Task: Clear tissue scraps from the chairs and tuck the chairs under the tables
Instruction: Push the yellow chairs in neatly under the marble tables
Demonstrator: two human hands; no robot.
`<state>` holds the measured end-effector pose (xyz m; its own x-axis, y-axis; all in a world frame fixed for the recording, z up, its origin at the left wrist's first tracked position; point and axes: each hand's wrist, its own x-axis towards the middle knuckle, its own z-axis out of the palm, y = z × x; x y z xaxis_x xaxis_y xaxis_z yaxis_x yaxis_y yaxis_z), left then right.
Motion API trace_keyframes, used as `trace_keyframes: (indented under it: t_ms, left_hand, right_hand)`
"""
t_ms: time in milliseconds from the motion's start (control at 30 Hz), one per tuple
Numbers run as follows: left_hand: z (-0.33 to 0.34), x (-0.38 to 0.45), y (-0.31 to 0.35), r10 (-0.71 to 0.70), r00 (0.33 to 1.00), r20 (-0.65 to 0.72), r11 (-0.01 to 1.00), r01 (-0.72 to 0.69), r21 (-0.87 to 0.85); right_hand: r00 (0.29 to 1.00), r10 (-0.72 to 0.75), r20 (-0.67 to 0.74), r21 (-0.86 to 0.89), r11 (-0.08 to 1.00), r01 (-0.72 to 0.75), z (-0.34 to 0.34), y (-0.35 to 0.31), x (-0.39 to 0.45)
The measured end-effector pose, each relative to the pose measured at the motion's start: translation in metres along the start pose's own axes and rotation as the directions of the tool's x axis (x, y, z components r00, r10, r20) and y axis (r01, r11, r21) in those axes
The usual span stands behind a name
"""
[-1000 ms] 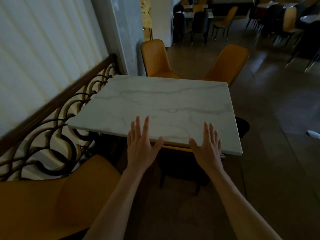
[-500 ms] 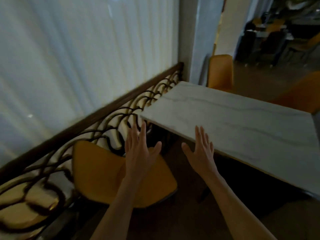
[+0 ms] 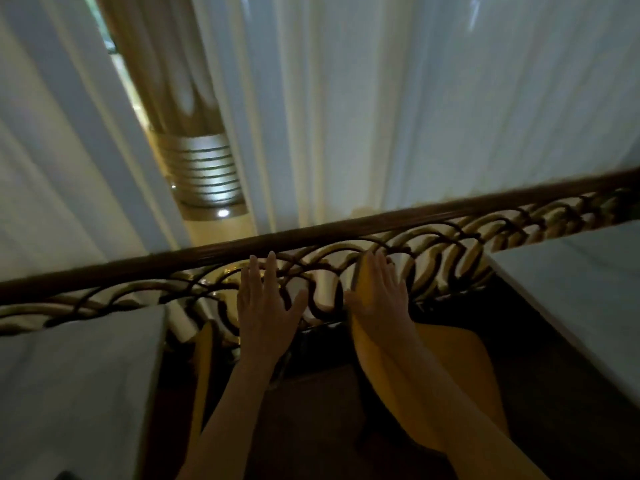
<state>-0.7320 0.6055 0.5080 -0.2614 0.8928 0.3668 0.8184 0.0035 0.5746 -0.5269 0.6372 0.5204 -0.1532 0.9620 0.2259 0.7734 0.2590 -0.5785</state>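
Note:
My left hand (image 3: 265, 306) and my right hand (image 3: 379, 296) are both held out flat with fingers spread, holding nothing, in front of the railing. An orange chair (image 3: 460, 368) sits low at the right, under my right forearm, beside a white marble table (image 3: 581, 306) at the right edge. A second orange chair (image 3: 204, 362) shows edge-on at the left, tucked against another white table (image 3: 79, 382). No tissue scrap is visible.
A dark wooden rail with black scrolled ironwork (image 3: 346, 233) runs across the middle. Pale curtains (image 3: 415, 98) hang behind it, with a gold column (image 3: 204, 168) in the gap. Dark floor (image 3: 311, 410) lies between the two tables.
My view has swung left from the marble table to face the railing and curtains. Both hands stay spread and empty. A second table and chair have come into view at the left.

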Motion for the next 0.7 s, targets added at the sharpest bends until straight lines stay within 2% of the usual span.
trace_keyframes:
  t_ms: [300, 700]
  left_hand:
    - [-0.015, 0.05, -0.054, -0.13, 0.99, -0.06, 0.991, 0.132, 0.026]
    - [0.03, 0.18, -0.077, -0.122, 0.992, -0.03, 0.989, 0.124, 0.079]
  right_hand:
    - [0.988, -0.125, 0.092, 0.073, 0.99, 0.119, 0.064, -0.03, 0.076]
    - [0.99, -0.095, 0.108, 0.136, 0.988, 0.08, 0.108, -0.011, 0.224]
